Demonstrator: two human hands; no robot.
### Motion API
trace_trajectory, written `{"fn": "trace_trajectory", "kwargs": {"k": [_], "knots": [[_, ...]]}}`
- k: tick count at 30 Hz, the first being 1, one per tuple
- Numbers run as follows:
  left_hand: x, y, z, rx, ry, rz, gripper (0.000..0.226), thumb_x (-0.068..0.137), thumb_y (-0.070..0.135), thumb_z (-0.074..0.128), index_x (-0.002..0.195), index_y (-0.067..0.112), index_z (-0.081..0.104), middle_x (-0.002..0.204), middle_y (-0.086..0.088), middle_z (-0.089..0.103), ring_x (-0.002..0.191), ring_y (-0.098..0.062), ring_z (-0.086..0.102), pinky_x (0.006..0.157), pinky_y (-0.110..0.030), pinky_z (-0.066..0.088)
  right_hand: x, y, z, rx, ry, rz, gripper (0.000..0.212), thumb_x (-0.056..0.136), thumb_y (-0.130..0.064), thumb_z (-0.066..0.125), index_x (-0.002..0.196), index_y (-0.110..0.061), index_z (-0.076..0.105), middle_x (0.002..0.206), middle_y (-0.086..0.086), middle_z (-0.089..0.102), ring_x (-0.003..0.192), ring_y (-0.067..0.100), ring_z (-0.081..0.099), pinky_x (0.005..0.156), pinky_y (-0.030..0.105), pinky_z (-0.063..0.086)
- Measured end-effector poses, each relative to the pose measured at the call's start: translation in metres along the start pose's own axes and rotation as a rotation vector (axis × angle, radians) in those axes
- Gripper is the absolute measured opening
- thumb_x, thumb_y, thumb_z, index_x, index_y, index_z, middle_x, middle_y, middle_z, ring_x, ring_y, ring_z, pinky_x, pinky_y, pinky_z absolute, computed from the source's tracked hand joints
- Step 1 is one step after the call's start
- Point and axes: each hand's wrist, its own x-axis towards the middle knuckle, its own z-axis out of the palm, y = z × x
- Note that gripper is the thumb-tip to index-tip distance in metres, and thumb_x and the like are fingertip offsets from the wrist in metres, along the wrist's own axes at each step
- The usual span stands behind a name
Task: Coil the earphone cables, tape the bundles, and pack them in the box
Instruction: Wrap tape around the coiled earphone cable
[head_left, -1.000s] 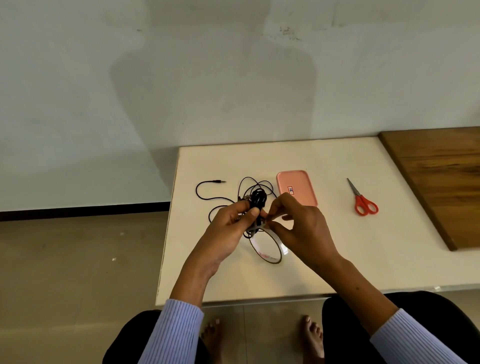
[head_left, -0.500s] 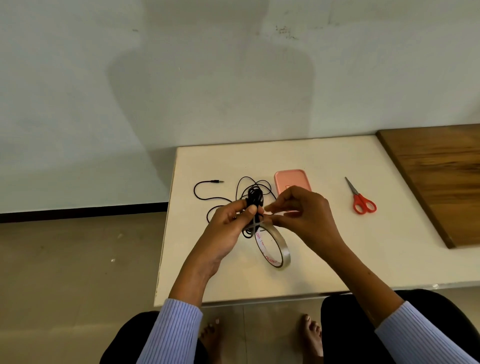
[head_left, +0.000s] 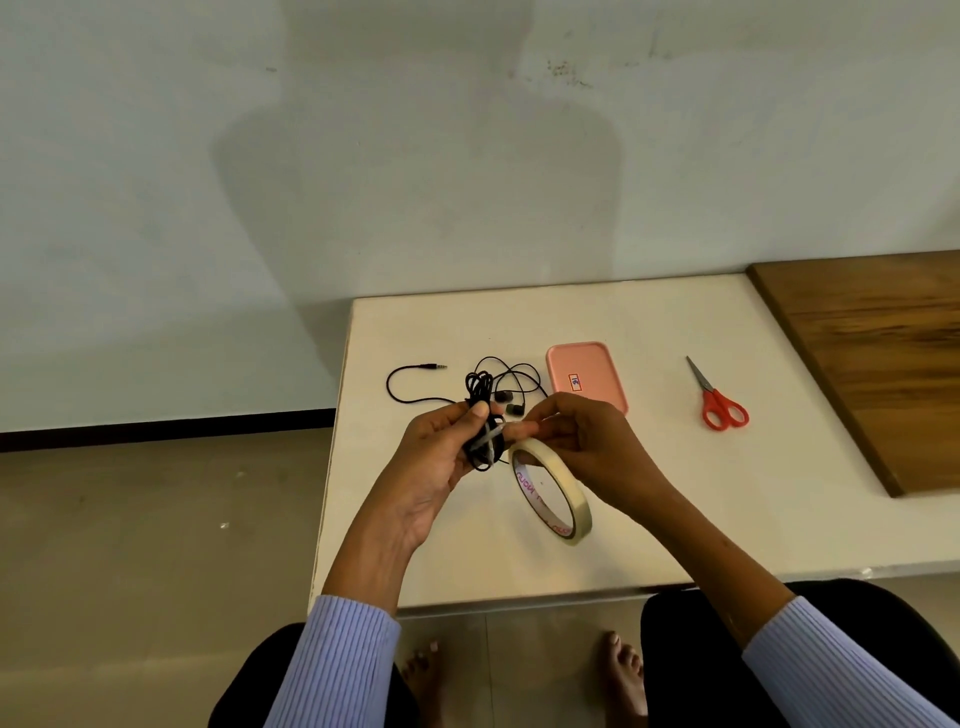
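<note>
left hand (head_left: 441, 462) grips cable bundle (head_left: 483, 436) | right hand (head_left: 576, 441) pinches tape (head_left: 553, 493) end beside left thumb | advice: keep strip taut, wrap snugly | box (head_left: 584, 376) beyond right knuckles

A white surface (head_left: 649, 514) is carrying the things, standing against a pale wall above a tiled floor (head_left: 130, 571). Lying flat on it are a pink box (head_left: 586, 375) with its lid on, red-handled scissors (head_left: 717, 399) well to the right of the box, and a loose black earphone cable (head_left: 410, 382) trailing left to its plug. A dark wooden board (head_left: 878, 364) is covering the right end.
</note>
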Motion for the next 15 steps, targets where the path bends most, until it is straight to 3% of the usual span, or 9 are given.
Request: {"fn": "trace_trajectory", "kwargs": {"k": [5,8,12,15], "knots": [[-0.001,-0.002,0.002,0.135,0.065,0.045,0.021,0.097,0.02,0.049,0.088,0.015,0.067,0.1,-0.016,0.073,0.108,-0.031,0.064,0.071,-0.021,0.047,-0.002,0.006,0.003,-0.073,0.018,0.003,0.017,0.079,0.01,0.066,0.088,-0.004,0.062,0.084,0.007,0.071,0.074,0.005,0.069,0.067,0.013,0.053],[-0.007,0.0,0.005,0.118,0.078,0.08,0.021,0.097,0.018,0.048,0.089,0.013,0.067,0.101,-0.019,0.072,0.104,-0.029,0.066,0.088,-0.03,0.048,-0.005,0.012,0.004,-0.185,0.017,-0.005,0.009,0.08,0.005,0.067,0.086,-0.002,0.067,0.077,-0.001,0.067,0.068,-0.006,0.063,0.064,0.006,0.047],[-0.019,0.005,0.008,0.005,0.047,0.134,0.02,0.096,0.013,0.048,0.089,0.007,0.066,0.097,-0.023,0.072,0.099,-0.031,0.069,0.104,-0.045,0.042,-0.009,0.024,0.005,-0.213,0.02,0.084,0.009,0.08,0.0,0.069,0.088,-0.004,0.07,0.082,0.005,0.069,0.07,0.01,0.065,0.066,0.014,0.052],[-0.029,0.01,0.009,-0.025,0.055,0.165,0.019,0.096,0.014,0.048,0.089,0.006,0.064,0.096,-0.023,0.071,0.098,-0.032,0.069,0.106,-0.047,0.04,-0.012,0.03,0.007,-0.27,0.013,0.166,0.013,0.082,-0.001,0.067,0.094,-0.004,0.07,0.092,0.01,0.071,0.072,0.01,0.062,0.059,0.004,0.048]]}}
